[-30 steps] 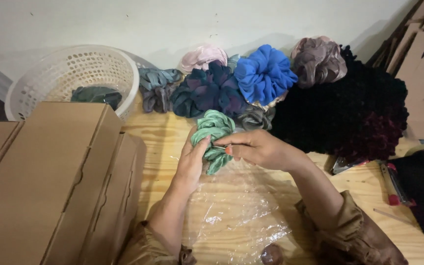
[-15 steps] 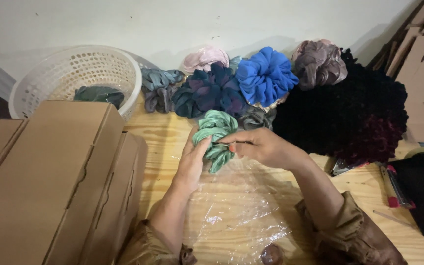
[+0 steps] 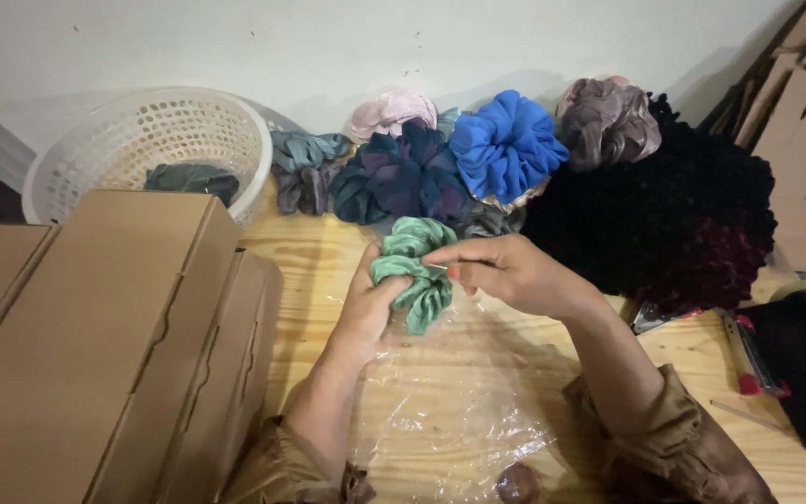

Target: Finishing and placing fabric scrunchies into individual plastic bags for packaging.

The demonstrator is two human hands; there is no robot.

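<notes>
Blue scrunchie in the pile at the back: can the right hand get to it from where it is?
Probably yes: the blue scrunchie lies on top, uncovered, just beyond the right hand, though that hand is pinching the green scrunchie.

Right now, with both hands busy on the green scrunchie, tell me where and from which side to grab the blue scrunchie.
Pinch the blue scrunchie on its near front ruffles, coming from above and from the table's near edge. It lies flat on top of the pile, its puffy folds standing free there. The wall is close behind it, and the dark purple scrunchie and mauve scrunchie crowd its sides, so those approaches look tighter.
</notes>
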